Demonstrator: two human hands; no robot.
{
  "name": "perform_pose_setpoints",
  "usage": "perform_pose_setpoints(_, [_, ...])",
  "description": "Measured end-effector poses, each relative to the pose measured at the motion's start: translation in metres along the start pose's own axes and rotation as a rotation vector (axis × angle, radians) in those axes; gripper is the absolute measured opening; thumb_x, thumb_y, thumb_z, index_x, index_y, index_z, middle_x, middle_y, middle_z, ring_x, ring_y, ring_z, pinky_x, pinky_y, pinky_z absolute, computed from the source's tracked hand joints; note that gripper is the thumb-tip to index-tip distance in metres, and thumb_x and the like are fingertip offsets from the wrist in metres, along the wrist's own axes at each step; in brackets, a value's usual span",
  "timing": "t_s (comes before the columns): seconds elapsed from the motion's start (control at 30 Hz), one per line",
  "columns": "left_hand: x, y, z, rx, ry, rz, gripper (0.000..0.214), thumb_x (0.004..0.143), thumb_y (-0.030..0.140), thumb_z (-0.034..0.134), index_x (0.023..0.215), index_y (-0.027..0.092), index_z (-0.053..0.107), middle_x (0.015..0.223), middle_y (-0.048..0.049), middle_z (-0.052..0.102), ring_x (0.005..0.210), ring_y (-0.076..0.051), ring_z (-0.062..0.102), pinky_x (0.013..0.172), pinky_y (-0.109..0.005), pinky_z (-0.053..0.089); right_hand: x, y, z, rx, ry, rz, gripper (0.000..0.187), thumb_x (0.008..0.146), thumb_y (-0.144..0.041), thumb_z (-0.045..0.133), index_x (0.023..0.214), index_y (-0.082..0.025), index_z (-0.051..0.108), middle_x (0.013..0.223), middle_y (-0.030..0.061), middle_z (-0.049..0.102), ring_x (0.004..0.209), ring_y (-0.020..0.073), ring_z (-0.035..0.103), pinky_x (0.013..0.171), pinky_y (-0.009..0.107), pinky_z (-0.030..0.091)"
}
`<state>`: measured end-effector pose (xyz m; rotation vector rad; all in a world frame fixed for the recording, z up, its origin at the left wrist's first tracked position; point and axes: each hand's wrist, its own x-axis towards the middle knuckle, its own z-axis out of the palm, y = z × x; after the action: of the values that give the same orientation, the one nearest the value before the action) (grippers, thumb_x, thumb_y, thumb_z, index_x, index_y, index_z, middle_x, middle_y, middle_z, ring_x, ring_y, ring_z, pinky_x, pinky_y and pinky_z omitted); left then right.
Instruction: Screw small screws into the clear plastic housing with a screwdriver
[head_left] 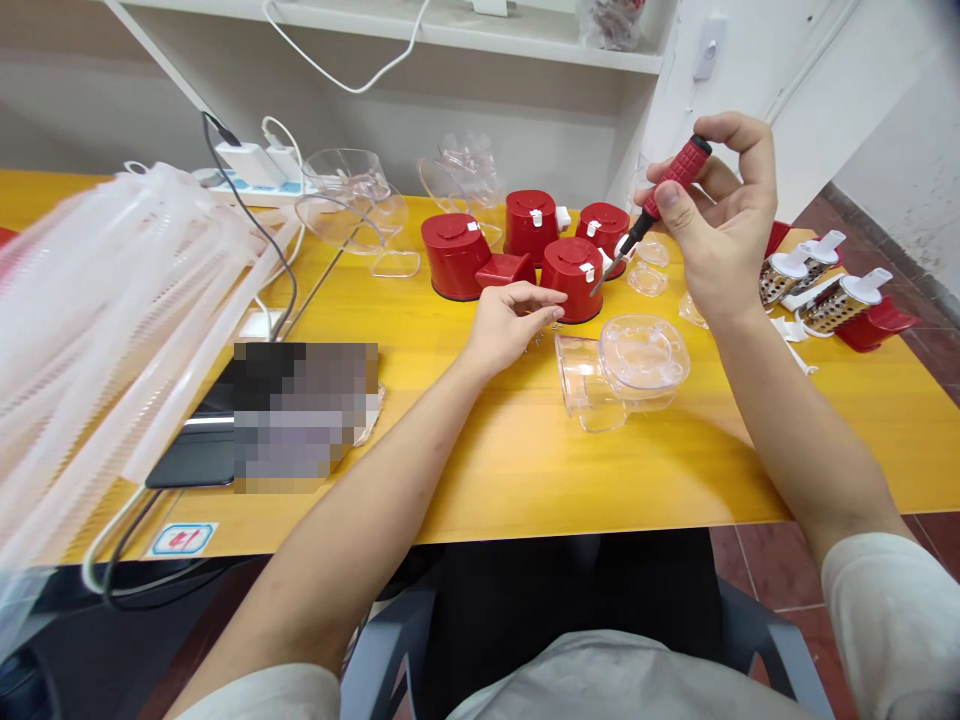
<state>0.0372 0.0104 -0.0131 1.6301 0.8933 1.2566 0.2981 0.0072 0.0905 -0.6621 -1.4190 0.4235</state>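
Raised at the right, my right hand (pixel 720 215) grips a screwdriver (pixel 679 180) by its red and black handle. Its thin shaft slants down to the left, the tip in front of a red housing (pixel 571 280). My left hand (pixel 510 325) is low over the table, thumb and index finger drawn together; whatever is between them is too small to make out. Several tiny screws (pixel 536 341) lie by its fingertips. Just right of them a clear plastic body (pixel 626 370) with a round tube and an oval flange rests on its side.
More red housings (pixel 454 255) stand behind my hands. Clear bowls (pixel 349 200) and flat clear parts (pixel 646 280) lie around them. Metal grater drums (pixel 832 305) sit at the right. Plastic wrap (pixel 127 300), cables and a phone (pixel 195 455) occupy the left side.
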Motion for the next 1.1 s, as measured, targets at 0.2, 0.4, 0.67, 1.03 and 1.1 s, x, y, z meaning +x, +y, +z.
perform_pose_setpoints(0.2, [0.003,-0.002,0.005,-0.101,0.059,0.016,0.04,0.066,0.035,0.105,0.1,0.021,0.09,0.085,-0.004,0.086,0.081,-0.021,0.081,0.076,-0.033,0.063,-0.011,-0.017,0.006,0.034,-0.054,0.092,0.077,0.082,-0.072,0.103,0.131,-0.037,0.056,0.114,-0.0029,0.084,0.108,0.0154,0.088,0.103,0.037,0.081])
perform_pose_setpoints(0.4, [0.001,-0.001,0.009,-0.076,0.099,0.014,0.03,0.069,0.039,0.105,0.083,0.02,0.087,0.084,-0.0062,0.087,0.077,-0.022,0.079,0.073,-0.035,0.065,-0.013,-0.013,0.006,0.057,-0.119,0.165,0.085,0.076,-0.077,0.105,0.13,-0.038,0.053,0.116,-0.0042,0.087,0.092,0.0141,0.087,0.096,0.035,0.081])
perform_pose_setpoints(0.67, [0.003,-0.011,0.009,-0.056,0.072,0.085,0.028,0.08,0.041,0.099,0.096,0.02,0.09,0.095,-0.0082,0.091,0.087,-0.026,0.084,0.081,-0.04,0.069,-0.017,-0.025,0.01,0.093,-0.127,0.184,0.079,0.079,-0.072,0.105,0.129,-0.036,0.056,0.114,-0.0035,0.087,0.093,0.0146,0.089,0.098,0.034,0.081])
perform_pose_setpoints(1.03, [0.0,-0.011,0.01,-0.091,-0.047,0.242,0.06,0.086,0.052,0.108,0.128,0.025,0.074,0.092,-0.0005,0.083,0.086,-0.02,0.084,0.081,-0.031,0.067,-0.017,-0.018,0.011,0.088,-0.159,0.151,0.08,0.08,-0.075,0.103,0.13,-0.035,0.056,0.115,-0.002,0.086,0.103,0.0176,0.092,0.1,0.034,0.082])
perform_pose_setpoints(1.1, [0.0,-0.012,0.01,-0.085,-0.048,0.254,0.061,0.087,0.054,0.109,0.129,0.026,0.074,0.092,-0.0005,0.082,0.086,-0.019,0.083,0.08,-0.031,0.066,-0.017,-0.016,0.011,0.08,-0.164,0.148,0.082,0.078,-0.077,0.103,0.13,-0.035,0.056,0.115,-0.0019,0.087,0.103,0.0179,0.092,0.099,0.034,0.082])
